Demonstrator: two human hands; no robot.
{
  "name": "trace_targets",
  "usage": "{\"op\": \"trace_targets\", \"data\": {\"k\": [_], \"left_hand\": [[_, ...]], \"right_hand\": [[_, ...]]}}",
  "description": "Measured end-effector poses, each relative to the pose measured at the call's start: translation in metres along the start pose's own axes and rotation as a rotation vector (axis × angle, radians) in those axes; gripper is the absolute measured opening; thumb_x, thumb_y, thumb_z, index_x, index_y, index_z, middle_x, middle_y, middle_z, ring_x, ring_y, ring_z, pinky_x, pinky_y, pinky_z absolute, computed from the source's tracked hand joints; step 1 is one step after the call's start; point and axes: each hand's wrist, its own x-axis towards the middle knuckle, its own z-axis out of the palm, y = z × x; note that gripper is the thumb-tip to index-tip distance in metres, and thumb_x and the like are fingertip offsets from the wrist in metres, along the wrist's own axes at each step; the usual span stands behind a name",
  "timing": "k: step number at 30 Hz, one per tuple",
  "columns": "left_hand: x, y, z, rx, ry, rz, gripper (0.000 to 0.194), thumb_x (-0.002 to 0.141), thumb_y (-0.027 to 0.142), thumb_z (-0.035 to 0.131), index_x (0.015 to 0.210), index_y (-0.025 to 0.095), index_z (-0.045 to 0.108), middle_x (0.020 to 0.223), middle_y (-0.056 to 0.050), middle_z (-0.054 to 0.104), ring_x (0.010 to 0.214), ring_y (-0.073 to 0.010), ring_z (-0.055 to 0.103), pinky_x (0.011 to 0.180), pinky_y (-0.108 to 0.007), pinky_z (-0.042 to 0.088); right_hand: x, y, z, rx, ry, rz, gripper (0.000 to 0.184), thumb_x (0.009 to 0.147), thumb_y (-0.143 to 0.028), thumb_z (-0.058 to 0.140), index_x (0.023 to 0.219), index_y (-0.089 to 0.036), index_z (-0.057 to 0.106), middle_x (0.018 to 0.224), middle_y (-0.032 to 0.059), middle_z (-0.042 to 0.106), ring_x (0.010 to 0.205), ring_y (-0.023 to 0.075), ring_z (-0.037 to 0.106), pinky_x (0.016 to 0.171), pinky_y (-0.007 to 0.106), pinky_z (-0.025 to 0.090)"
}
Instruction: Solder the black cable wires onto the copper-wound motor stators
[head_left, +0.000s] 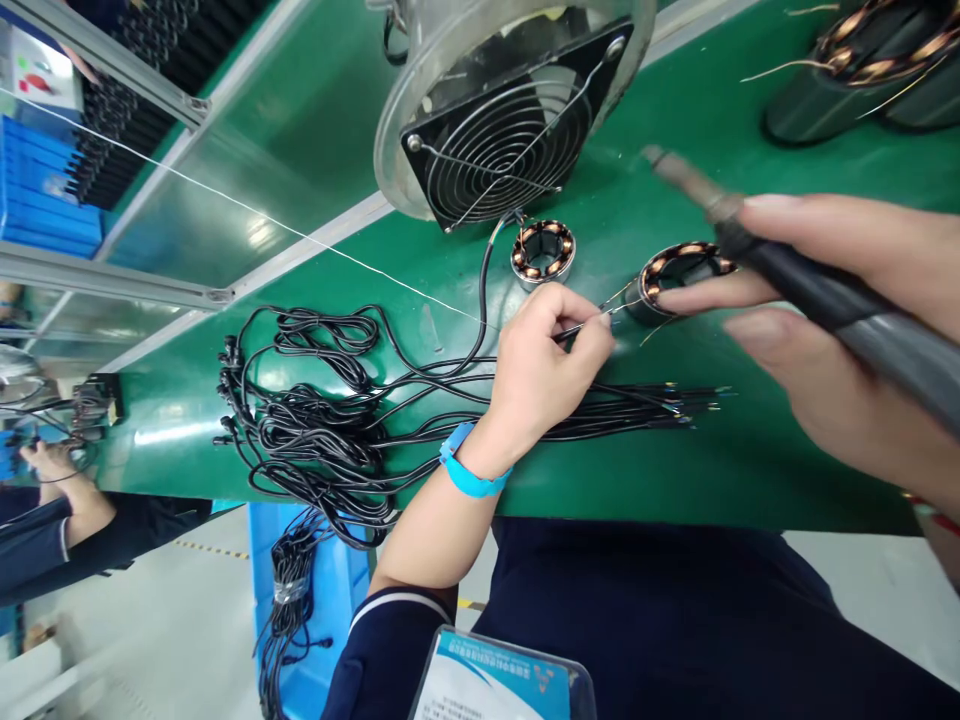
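Note:
My left hand (pixel 546 365), a blue band at its wrist, pinches the end of a black cable (pixel 568 332) beside a copper-wound motor stator (pixel 646 290). Thin copper leads run from this stator toward the pinched fingertips; whether they touch the cable's wires I cannot tell. In my right hand (pixel 840 290) is a soldering iron (pixel 817 270), its tip pointing up and left above the bench. One finger of that hand reaches to the stator's rim. A second stator (pixel 543 252), with a cable joined at its side, stands left of the first.
A fan with a wire guard (pixel 510 150) stands behind the stators. Coiled black cables (pixel 315 430) spread over the green bench (pixel 180 400), their stripped ends at right. Larger stators (pixel 817 100) stand back right. A blue bin (pixel 337 590) sits below; a co-worker's hand (pixel 56 465) is far left.

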Motion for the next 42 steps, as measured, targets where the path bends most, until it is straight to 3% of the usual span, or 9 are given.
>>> {"op": "trace_targets", "data": {"k": [6,10,13,16,19,26,31,35,42], "left_hand": [[0.001,0.002,-0.001,0.012,-0.012,-0.016,0.017,0.082,0.009,0.062,0.073,0.019,0.053,0.072,0.003,0.059,0.071,-0.0098,0.055,0.07,-0.024,0.045],[0.001,0.004,-0.001,0.023,-0.023,-0.036,0.015,0.083,0.01,0.062,0.075,0.019,0.054,0.074,0.002,0.059,0.072,-0.0097,0.055,0.07,-0.023,0.045],[0.0,0.004,-0.002,0.002,-0.037,-0.047,0.014,0.083,0.009,0.062,0.076,0.019,0.055,0.074,0.002,0.061,0.072,-0.0098,0.056,0.067,-0.022,0.046],[-0.001,0.002,-0.003,-0.034,-0.047,-0.026,0.012,0.085,0.009,0.059,0.078,0.018,0.058,0.075,0.002,0.06,0.066,-0.0085,0.053,0.061,-0.021,0.044],[-0.002,-0.001,-0.007,-0.041,-0.037,0.081,0.01,0.09,0.013,0.058,0.081,0.018,0.06,0.077,0.001,0.061,0.066,-0.0088,0.054,0.061,-0.023,0.044],[0.004,-0.008,-0.014,0.082,-0.037,0.467,0.015,0.096,0.026,0.061,0.086,0.019,0.068,0.086,-0.003,0.066,0.088,-0.0146,0.063,0.08,-0.031,0.05],[0.003,-0.008,-0.014,0.23,-0.054,0.549,0.011,0.096,0.018,0.058,0.089,0.019,0.066,0.088,-0.005,0.066,0.09,-0.0156,0.063,0.08,-0.031,0.05],[0.002,-0.008,-0.012,0.237,-0.031,0.505,0.012,0.093,0.014,0.056,0.082,0.019,0.061,0.083,-0.003,0.063,0.084,-0.0152,0.061,0.074,-0.03,0.049],[0.001,-0.009,-0.008,0.051,-0.059,0.146,0.01,0.085,0.011,0.061,0.077,0.017,0.061,0.085,-0.002,0.061,0.071,-0.0093,0.055,0.06,-0.022,0.043]], "right_hand": [[0.012,0.0,0.014,-0.106,-0.042,-0.247,0.046,0.104,-0.041,0.05,0.149,-0.035,0.042,0.114,-0.0005,0.072,0.113,0.0227,0.066,0.1,0.047,0.053],[0.006,0.006,0.023,-0.085,0.03,-0.252,0.049,0.101,-0.03,0.055,0.147,-0.036,0.041,0.108,-0.0007,0.073,0.107,0.0228,0.067,0.099,0.047,0.052],[0.005,0.007,0.026,-0.174,0.1,-0.218,0.045,0.099,-0.026,0.058,0.142,-0.031,0.046,0.097,-0.0002,0.073,0.097,0.0246,0.067,0.092,0.045,0.051],[0.007,0.007,0.029,-0.275,0.075,-0.287,0.04,0.099,-0.028,0.057,0.137,-0.024,0.047,0.091,0.0007,0.072,0.085,0.0246,0.064,0.078,0.043,0.048],[0.008,0.005,0.033,-0.252,0.072,-0.338,0.04,0.099,-0.026,0.056,0.138,-0.023,0.045,0.09,0.0007,0.071,0.083,0.0234,0.063,0.076,0.041,0.047],[0.005,0.001,0.037,-0.015,0.1,-0.187,0.051,0.097,-0.03,0.06,0.145,-0.035,0.042,0.095,-0.0023,0.07,0.097,0.0228,0.068,0.091,0.045,0.051],[0.008,0.003,0.038,0.022,0.089,-0.178,0.05,0.096,-0.027,0.06,0.143,-0.032,0.044,0.093,-0.0009,0.068,0.101,0.0214,0.067,0.092,0.042,0.052],[0.013,0.01,0.032,-0.046,0.02,-0.291,0.051,0.096,-0.025,0.056,0.144,-0.032,0.042,0.093,-0.0007,0.07,0.095,0.0217,0.066,0.089,0.041,0.05],[0.023,0.029,0.017,-0.168,-0.148,-0.52,0.047,0.093,-0.026,0.046,0.14,-0.027,0.044,0.104,0.003,0.072,0.094,0.0251,0.062,0.08,0.042,0.047]]}}
